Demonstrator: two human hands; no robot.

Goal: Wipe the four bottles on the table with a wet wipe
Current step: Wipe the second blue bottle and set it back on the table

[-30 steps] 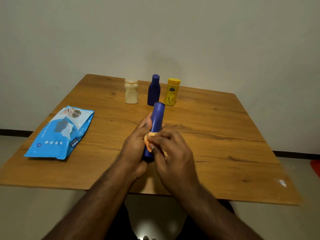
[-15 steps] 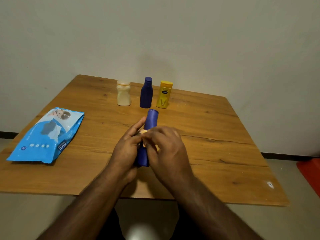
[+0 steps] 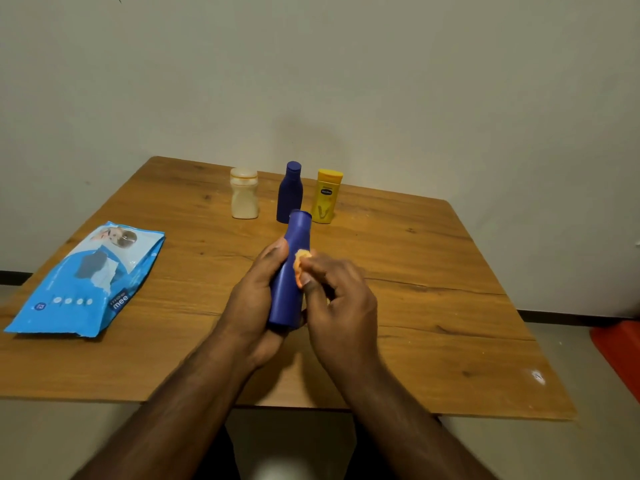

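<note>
Right hand (image 3: 341, 299) pinches small crumpled wipe (image 3: 300, 260), pressing it against side of blue bottle (image 3: 290, 271). Left hand (image 3: 256, 299) wrapped around same bottle, holding it tilted above near-middle of table (image 3: 433, 306). Far side: pale bottle (image 3: 244, 199), dark blue bottle (image 3: 290, 190), yellow bottle (image 3: 326, 195) upright in row. Blue wipes pack (image 3: 86, 282) lies flat at left.

Wooden table (image 3: 433, 271), blue wipes pack (image 3: 86, 282) at nine o'clock, cream bottle (image 3: 244, 194), dark blue bottle (image 3: 290, 192), yellow bottle (image 3: 326, 196) upright at twelve
</note>
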